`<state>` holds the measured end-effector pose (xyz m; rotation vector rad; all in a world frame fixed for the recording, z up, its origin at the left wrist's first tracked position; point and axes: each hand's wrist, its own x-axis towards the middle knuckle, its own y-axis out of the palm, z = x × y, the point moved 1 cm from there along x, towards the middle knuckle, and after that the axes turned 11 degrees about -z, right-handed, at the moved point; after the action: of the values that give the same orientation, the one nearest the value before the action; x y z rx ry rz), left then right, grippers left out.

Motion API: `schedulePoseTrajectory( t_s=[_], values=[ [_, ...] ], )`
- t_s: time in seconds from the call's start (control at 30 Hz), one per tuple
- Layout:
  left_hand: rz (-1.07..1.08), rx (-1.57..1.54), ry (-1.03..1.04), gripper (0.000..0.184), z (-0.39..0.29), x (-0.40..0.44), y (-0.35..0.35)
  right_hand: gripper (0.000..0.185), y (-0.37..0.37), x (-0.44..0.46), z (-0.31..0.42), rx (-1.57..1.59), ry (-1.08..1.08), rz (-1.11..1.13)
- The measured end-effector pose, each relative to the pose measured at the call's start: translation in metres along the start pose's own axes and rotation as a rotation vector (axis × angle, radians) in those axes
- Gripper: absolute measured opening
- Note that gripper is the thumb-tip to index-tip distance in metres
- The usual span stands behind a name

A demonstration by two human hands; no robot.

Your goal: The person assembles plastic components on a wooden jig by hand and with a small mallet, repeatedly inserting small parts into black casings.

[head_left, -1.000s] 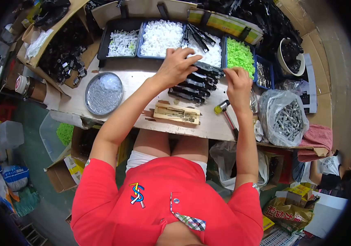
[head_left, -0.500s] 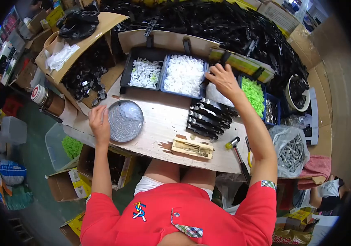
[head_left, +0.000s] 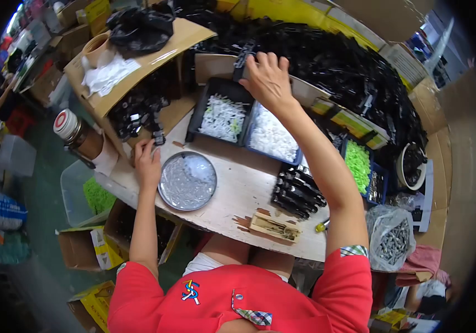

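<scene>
The right hand (head_left: 271, 83) has its fingers apart by the black heap (head_left: 332, 58) at 1 o'clock, and if its arm dips, it could knock the black stack (head_left: 296, 191) at 4 o'clock. The left hand (head_left: 148, 166) is bent by the black bits (head_left: 141, 114) at 10 o'clock; a slip could bump the dish (head_left: 188, 183). I can't tell if either hand grips anything.

Your red shirt (head_left: 299, 302), bottom centre, bears a blue "S" (head_left: 191, 291). Print on the cardboard box (head_left: 79, 251) at lower left is too small to read.
</scene>
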<state>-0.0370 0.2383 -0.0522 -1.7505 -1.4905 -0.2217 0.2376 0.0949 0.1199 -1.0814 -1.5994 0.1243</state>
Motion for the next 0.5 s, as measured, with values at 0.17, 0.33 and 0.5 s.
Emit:
schedulePoseTrajectory(
  t_s=[0.17,0.33,0.5],
  values=[
    [-0.079,-0.042,-0.041,0.028,0.021,0.001,0.003,0.018,0.042,0.037,0.014,-0.330,-0.076,0.039],
    [-0.136,0.081,0.000,0.029,0.010,0.003,0.002,0.022,0.026,0.023,-0.059,-0.303,0.051,0.036],
    [-0.123,0.291,0.019,0.030,0.012,0.001,0.003,0.024,-0.029,-0.026,-0.124,-0.144,0.290,-0.220]
  ],
)
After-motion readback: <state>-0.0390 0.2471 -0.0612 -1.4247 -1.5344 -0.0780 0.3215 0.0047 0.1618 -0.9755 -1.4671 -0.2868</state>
